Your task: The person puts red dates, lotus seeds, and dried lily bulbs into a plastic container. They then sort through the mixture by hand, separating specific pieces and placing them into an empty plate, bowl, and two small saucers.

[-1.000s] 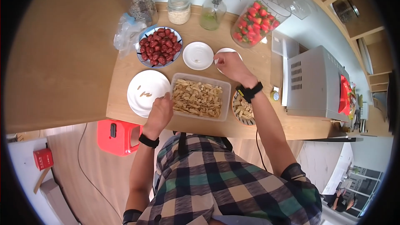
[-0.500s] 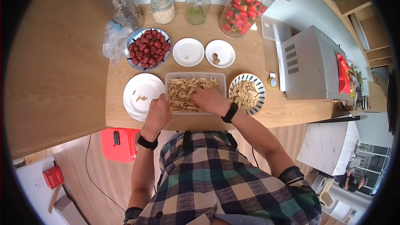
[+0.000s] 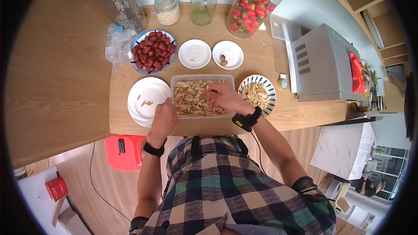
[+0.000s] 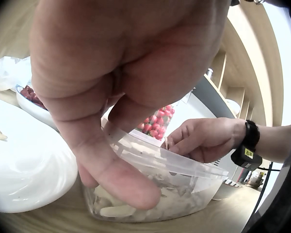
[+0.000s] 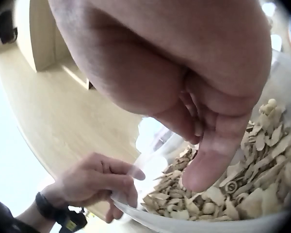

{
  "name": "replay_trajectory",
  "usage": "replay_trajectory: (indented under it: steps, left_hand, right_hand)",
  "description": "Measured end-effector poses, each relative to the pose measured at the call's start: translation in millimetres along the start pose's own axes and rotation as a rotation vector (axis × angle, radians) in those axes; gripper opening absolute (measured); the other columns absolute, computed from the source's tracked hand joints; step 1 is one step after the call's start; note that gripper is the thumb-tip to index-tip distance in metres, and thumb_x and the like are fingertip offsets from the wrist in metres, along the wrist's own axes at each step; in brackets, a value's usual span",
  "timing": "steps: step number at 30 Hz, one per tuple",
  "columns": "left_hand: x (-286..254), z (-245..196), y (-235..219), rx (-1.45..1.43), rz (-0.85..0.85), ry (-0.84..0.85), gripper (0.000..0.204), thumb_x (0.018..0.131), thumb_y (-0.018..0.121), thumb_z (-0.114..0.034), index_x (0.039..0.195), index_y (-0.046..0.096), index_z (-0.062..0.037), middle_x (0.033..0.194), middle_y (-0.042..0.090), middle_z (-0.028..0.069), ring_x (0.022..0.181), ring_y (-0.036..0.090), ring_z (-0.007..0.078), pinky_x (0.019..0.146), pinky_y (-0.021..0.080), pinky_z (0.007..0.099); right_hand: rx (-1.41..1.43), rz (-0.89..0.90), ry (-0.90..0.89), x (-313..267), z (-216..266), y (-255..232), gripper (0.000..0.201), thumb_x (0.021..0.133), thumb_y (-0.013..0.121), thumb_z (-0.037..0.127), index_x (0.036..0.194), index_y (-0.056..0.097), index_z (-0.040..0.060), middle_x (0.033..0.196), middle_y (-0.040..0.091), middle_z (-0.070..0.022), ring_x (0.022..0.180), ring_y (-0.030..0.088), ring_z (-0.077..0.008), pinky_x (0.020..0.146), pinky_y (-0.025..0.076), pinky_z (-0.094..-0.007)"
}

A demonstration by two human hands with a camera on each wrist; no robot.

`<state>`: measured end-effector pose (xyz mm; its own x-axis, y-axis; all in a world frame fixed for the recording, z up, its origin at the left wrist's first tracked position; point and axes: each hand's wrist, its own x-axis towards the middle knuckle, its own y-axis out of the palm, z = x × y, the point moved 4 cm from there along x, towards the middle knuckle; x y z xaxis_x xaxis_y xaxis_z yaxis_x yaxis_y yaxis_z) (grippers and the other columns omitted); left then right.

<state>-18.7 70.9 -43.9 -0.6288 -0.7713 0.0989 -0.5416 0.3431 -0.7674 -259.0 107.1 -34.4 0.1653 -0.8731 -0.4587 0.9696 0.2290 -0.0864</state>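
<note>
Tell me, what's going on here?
A person's left hand holds the edge of a clear tub of pale pieces. The right hand has its fingers down inside it; whether they pinch any is hidden. A few more lie on the white plate at left, others in the striped bowl at right.

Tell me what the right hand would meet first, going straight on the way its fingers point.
The right hand would likely meet the pale dried slices in the plastic tub first; whether it already touches them is unclear.
</note>
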Motion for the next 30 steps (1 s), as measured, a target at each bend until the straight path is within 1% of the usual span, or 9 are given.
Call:
replay_trajectory:
  steps: [4,6,7,9,10,13,15,24,30]
  left_hand:
    - [2.2,-5.5,-3.7,-0.031,0.005,-0.043,0.015,0.099,0.046,-0.003,0.087,0.047,0.0061,0.060,0.059,0.0204,0.049,0.068,0.0296,0.040,0.051,0.0358]
    - [3.7,-6.4,-8.3,-0.229,0.128,-0.405,0.011,0.085,0.057,0.003,0.093,0.051,0.0072,0.076,0.062,0.0311,0.079,0.061,0.0489,0.076,0.048,0.0579]
    - [1.9,-0.3,-3.5,-0.228,0.128,-0.404,0.011,0.085,0.057,0.003,0.093,0.051,0.0072,0.076,0.062,0.0311,0.079,0.061,0.0489,0.076,0.048,0.0579]
    - [-1.2,9.3,4.7,-0.096,-0.005,-0.144,0.014,0.099,0.047,-0.003,0.089,0.047,0.0061,0.059,0.059,0.0196,0.049,0.068,0.0286,0.041,0.052,0.0356]
    - [-1.3,9.8,5.6,-0.098,-0.010,-0.145,0.014,0.099,0.047,-0.003,0.089,0.047,0.0061,0.059,0.059,0.0196,0.049,0.068,0.0286,0.041,0.052,0.0356]
    - [-1.0,8.0,4.6,-0.073,-0.035,-0.147,0.014,0.100,0.047,-0.003,0.089,0.047,0.0060,0.059,0.059,0.0194,0.049,0.067,0.0287,0.041,0.052,0.0355]
    - [-0.7,3.8,-0.1,-0.192,0.028,-0.274,0.010,0.088,0.056,0.002,0.094,0.050,0.0064,0.073,0.061,0.0325,0.074,0.060,0.0528,0.070,0.048,0.0598]
    - [-4.8,1.4,2.6,-0.082,0.076,-0.226,0.020,0.088,0.051,0.003,0.107,0.050,0.0099,0.081,0.064,0.0329,0.080,0.063,0.0521,0.077,0.052,0.0582]
    - [-5.7,-7.3,0.8,0.047,0.015,-0.267,0.023,0.087,0.049,0.004,0.109,0.051,0.0098,0.085,0.065,0.0334,0.082,0.064,0.0507,0.077,0.053,0.0577]
  right_hand:
    - [0.415,0.001,0.024,-10.2,2.9,-4.9,0.020,0.101,0.059,0.010,0.103,0.065,-0.0085,0.090,0.070,-0.0131,0.079,0.073,-0.0217,0.069,0.060,-0.0309]
    - [0.476,-0.009,0.029,-9.6,0.2,-6.0,0.019,0.101,0.059,0.010,0.106,0.064,-0.0085,0.092,0.070,-0.0136,0.080,0.073,-0.0221,0.072,0.061,-0.0307]
    - [0.536,-0.017,0.034,-8.9,-0.5,-6.7,0.019,0.101,0.059,0.009,0.108,0.064,-0.0085,0.094,0.070,-0.0140,0.082,0.073,-0.0224,0.074,0.061,-0.0306]
    - [0.566,-0.021,0.001,-9.9,5.6,-10.4,0.017,0.101,0.059,0.007,0.109,0.064,-0.0076,0.098,0.070,-0.0141,0.087,0.072,-0.0221,0.078,0.061,-0.0317]
    - [0.594,-0.025,-0.029,-9.5,9.4,-13.4,0.015,0.100,0.060,0.005,0.109,0.064,-0.0066,0.102,0.069,-0.0142,0.091,0.072,-0.0218,0.082,0.061,-0.0328]
    - [0.609,-0.083,-0.095,4.9,21.5,-29.6,0.017,0.099,0.061,0.003,0.110,0.063,-0.0088,0.104,0.069,-0.0170,0.094,0.072,-0.0243,0.085,0.062,-0.0341]
    - [0.584,-0.102,-0.092,23.0,33.9,-41.7,0.016,0.098,0.060,0.003,0.108,0.062,-0.0101,0.102,0.069,-0.0180,0.092,0.073,-0.0257,0.084,0.062,-0.0347]
    - [0.503,-0.063,-0.015,131.3,25.7,-80.5,0.023,0.093,0.068,-0.001,0.106,0.057,-0.0178,0.108,0.064,-0.0226,0.095,0.072,-0.0328,0.088,0.064,-0.0367]
    - [0.493,-0.065,0.032,151.6,11.3,-92.1,0.023,0.096,0.066,0.000,0.112,0.056,-0.0144,0.105,0.066,-0.0204,0.097,0.072,-0.0291,0.093,0.062,-0.0365]
